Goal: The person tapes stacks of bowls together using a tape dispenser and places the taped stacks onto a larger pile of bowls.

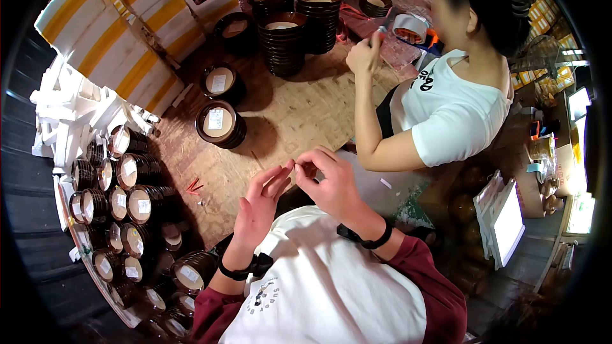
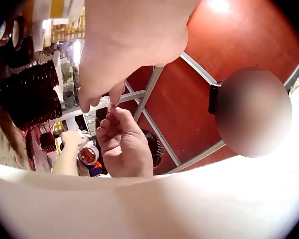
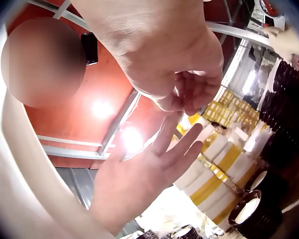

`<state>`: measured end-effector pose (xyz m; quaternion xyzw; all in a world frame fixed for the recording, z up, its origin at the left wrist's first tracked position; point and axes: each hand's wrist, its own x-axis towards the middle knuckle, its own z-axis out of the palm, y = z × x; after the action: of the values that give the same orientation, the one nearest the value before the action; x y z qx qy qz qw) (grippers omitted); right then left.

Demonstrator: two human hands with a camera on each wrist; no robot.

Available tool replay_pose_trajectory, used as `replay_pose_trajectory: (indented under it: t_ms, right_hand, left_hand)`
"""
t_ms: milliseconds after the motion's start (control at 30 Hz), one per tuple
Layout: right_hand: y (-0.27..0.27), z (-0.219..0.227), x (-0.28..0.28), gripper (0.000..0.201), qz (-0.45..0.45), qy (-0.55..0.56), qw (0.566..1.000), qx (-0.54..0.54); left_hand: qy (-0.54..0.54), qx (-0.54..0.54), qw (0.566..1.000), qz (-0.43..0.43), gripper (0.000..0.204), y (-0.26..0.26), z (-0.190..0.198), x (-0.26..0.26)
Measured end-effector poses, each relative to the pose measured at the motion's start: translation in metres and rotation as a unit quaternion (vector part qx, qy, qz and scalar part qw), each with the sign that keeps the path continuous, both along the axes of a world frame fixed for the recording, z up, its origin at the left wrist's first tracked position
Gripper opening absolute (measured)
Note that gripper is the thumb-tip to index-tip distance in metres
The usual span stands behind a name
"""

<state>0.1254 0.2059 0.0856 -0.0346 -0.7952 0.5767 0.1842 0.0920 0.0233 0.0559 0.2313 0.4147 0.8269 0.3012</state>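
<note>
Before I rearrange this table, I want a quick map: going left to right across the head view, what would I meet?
White foam pieces → red strips → wearer's left hand → wearer's right hand → tape roll → white panels.

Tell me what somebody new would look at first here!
Probably the left hand and right hand, close together in the middle of the head view. Next might be the tall stacks of dark brown bowls on the wooden table, then the white foam boxes with yellow stripes at upper left.
</note>
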Motion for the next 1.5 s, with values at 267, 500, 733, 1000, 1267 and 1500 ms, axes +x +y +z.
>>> replay_pose_trajectory:
  t_ms: [267,500,733,1000,1267,1500]
  right_hand:
    - [0.0,-0.007,0.002,0.011,0.009,0.02,0.999,0.029]
    - [0.004,-0.012,0.008,0.012,0.044,0.022,0.999,0.022]
    - [0.005,-0.012,0.01,0.013,0.052,0.01,0.999,-0.012]
    - [0.005,-0.017,0.016,0.01,0.07,-0.014,0.997,-0.03]
    - [0.006,-0.021,0.017,0.008,0.094,-0.086,0.969,-0.21]
    - [0.005,-0.036,0.013,0.015,0.049,-0.073,0.983,-0.16]
  left_hand:
    - [-0.051,0.027,0.998,-0.002,0.083,0.0,0.004,-0.001]
    - [-0.102,0.07,0.992,-0.016,0.082,-0.001,0.001,-0.001]
    - [-0.14,0.091,0.985,-0.031,0.083,0.002,0.001,-0.001]
    - [-0.169,0.045,0.98,0.094,0.073,0.0,-0.003,-0.011]
    - [-0.127,0.059,0.99,0.01,0.069,-0.005,-0.007,-0.009]
    - [-0.12,0.082,0.989,0.006,0.072,-0.005,-0.004,-0.008]
